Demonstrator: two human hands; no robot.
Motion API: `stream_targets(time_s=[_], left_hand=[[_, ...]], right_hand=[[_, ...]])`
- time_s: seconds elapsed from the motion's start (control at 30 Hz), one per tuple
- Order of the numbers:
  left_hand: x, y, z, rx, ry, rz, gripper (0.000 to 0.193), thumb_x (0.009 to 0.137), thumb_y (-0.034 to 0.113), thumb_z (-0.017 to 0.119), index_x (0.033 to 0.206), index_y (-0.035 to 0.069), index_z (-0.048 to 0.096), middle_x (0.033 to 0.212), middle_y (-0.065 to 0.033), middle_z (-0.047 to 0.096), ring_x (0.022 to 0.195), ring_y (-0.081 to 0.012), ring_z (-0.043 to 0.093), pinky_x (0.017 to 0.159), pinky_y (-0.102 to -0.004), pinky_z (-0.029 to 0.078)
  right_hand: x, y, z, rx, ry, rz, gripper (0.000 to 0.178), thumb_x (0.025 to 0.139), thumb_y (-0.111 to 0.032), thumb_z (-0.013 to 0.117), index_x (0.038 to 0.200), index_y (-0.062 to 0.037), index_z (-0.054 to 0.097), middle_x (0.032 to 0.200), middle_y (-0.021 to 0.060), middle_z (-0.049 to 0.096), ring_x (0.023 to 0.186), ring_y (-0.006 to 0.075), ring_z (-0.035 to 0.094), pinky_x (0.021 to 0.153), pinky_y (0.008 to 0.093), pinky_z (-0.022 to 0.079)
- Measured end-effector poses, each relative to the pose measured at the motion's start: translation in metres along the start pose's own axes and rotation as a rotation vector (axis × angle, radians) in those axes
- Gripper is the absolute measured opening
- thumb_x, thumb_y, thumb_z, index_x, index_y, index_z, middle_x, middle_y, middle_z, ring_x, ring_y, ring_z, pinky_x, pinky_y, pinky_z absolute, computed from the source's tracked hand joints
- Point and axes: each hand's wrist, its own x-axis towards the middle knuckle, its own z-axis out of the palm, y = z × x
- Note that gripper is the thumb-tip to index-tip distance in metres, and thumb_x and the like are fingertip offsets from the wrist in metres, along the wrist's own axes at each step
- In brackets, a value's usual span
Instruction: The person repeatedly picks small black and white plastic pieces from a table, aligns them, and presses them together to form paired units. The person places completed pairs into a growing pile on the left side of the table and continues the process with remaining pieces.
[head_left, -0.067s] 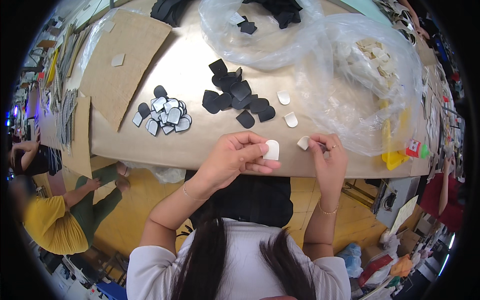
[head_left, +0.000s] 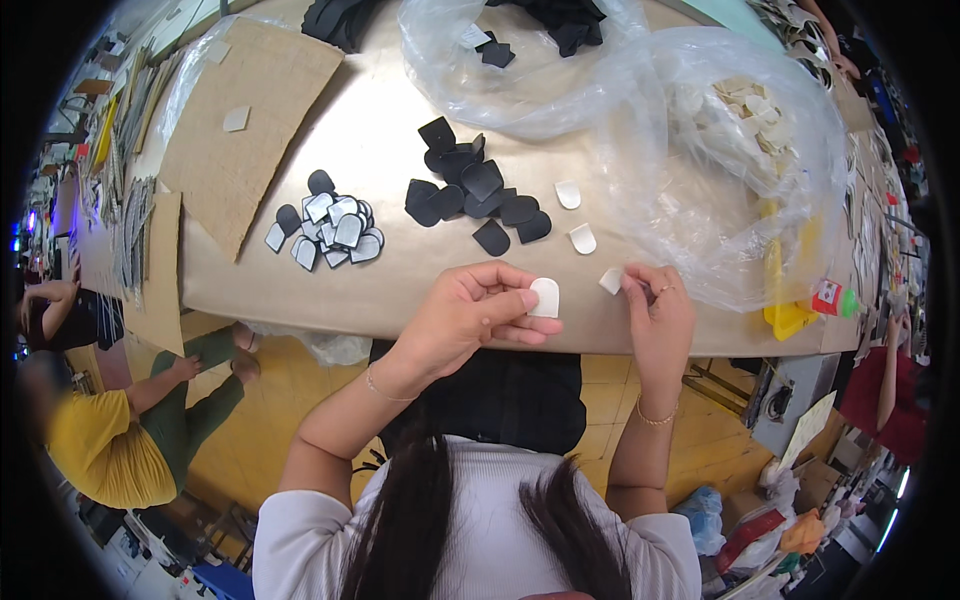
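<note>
Between the thumb and fingers of my left hand (head_left: pixel 480 308) is a white round-ended patch (head_left: pixel 545 298), held over the table's near edge. My right hand (head_left: pixel 660 308) pinches a small off-white piece (head_left: pixel 611 281) by its edge, a little apart from the left hand. Two loose white patches (head_left: pixel 568 195) lie on the table beyond, between the hands and a plastic bag. Left of them spreads a pile of black patches (head_left: pixel 482 180) of the same rounded shape. Farther left sits a heap of white-faced patches with black edges (head_left: pixel 345 230).
A brown cardboard sheet (head_left: pixel 250 100) lies at the left of the table (head_left: pixel 400 290). Clear plastic bags (head_left: pixel 640 150) fill the back and right, one with cream pieces (head_left: pixel 755 115). At the right edge are a yellow tray (head_left: pixel 790 318) and a green-capped bottle (head_left: pixel 832 298). Another person (head_left: pixel 115 440) sits at left.
The off-white piece in my right hand has turned slightly and shifted a little to the right. My left hand and its patch have hardly moved.
</note>
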Motion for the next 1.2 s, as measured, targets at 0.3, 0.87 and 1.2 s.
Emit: stream_targets(time_s=[0.3,0.87,1.2], left_hand=[[0.004,-0.017,0.008,0.814,0.152,0.833,0.024,0.091,-0.004,0.07,0.115,-0.001,0.072,0.106,-0.0128,0.071,0.093,-0.0199,0.074,0.069,-0.0249,0.056],[0.004,-0.022,0.004,1.074,0.166,1.139,0.037,0.082,-0.014,0.072,0.115,0.001,0.074,0.118,-0.0161,0.068,0.095,-0.0243,0.073,0.082,-0.0304,0.062],[0.001,-0.021,0.005,0.712,0.032,0.872,0.028,0.088,-0.005,0.07,0.116,0.002,0.071,0.113,-0.0113,0.069,0.094,-0.0196,0.073,0.081,-0.0273,0.06]], right_hand=[[-0.015,-0.04,0.022,0.633,-0.188,0.081,0.013,0.088,-0.002,0.075,0.102,-0.0001,0.075,0.081,0.0055,0.064,0.068,0.0102,0.059,0.063,0.0258,0.05],[-0.011,-0.044,0.019,0.964,-0.349,0.226,0.01,0.094,-0.003,0.073,0.1,0.0039,0.072,0.086,0.002,0.063,0.065,0.0053,0.057,0.055,0.0191,0.046],[-0.007,-0.042,0.015,0.985,-0.422,0.215,0.01,0.095,-0.006,0.071,0.098,0.0029,0.072,0.088,0.0014,0.063,0.069,0.0054,0.056,0.059,0.0199,0.047]])
